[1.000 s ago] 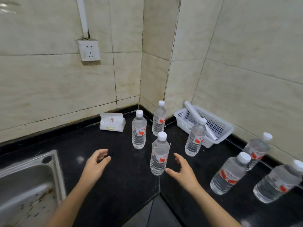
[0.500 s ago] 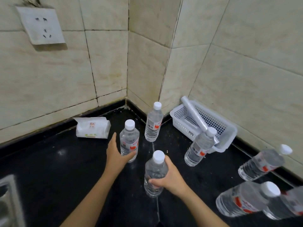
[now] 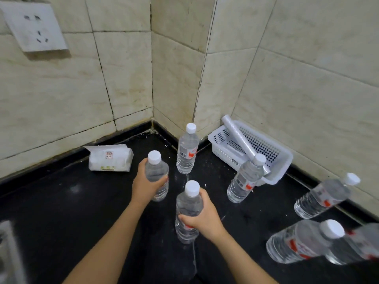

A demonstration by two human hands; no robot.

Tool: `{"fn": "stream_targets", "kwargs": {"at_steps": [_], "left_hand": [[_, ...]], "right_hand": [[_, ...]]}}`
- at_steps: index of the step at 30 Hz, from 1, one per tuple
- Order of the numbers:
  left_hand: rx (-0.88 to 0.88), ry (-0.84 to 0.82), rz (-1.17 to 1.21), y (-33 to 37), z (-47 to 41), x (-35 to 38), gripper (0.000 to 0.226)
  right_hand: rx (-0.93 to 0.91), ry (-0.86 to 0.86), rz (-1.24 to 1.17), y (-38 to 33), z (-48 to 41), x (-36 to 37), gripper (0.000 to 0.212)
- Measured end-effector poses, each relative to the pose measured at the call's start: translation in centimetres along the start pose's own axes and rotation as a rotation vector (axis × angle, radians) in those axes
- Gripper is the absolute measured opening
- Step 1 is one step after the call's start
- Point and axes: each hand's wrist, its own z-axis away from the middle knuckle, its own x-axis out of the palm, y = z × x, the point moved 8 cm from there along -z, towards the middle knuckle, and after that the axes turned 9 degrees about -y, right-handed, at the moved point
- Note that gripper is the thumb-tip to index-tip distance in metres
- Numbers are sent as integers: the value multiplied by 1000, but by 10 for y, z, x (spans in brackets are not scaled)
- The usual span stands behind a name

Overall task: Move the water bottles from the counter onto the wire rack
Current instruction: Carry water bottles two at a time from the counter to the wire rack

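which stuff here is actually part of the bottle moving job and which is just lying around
Job: bottle in the left hand; bottle in the right hand; corner bottle; bottle by the basket; three bottles at right.

Lying about: tissue pack; white basket holding a roll; wall socket.

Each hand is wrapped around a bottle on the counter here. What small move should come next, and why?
Probably lift both straight up. The left hand and right hand each have a full grip on an upright bottle, and both bottles seem to stand on the black counter. No wire rack is in view.
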Motion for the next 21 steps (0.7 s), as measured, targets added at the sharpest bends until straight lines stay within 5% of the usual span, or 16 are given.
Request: {"fn": "stream_targets", "kwargs": {"at_steps": [14,21], "left_hand": [[32,-207,10,-15,56,-4,68],[7,-134,-49,-11,88,-9,82]], "right_hand": [[-44,71,51,-10,5,-6,61],[-74,250,103,-6,44,-15,52]]}}
